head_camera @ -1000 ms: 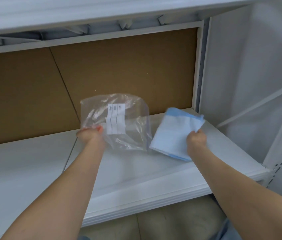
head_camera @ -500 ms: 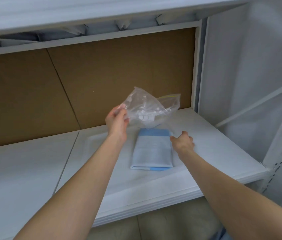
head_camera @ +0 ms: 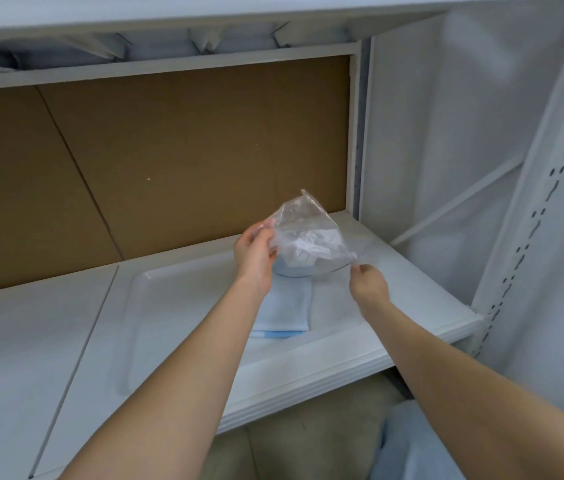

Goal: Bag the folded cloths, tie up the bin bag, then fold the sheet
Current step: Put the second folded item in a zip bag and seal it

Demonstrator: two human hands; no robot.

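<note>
Here, left hand (head_camera: 254,252) gripping clear bag (head_camera: 308,233), right hand (head_camera: 368,284) pinching its corner

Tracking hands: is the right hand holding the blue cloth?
No, the right hand pinches the clear bag; the cloth lies on the shelf.

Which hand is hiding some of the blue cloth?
The left hand: its wrist and arm cross in front of the cloth. The right hand is off to the cloth's right, at the bag's corner.
</note>
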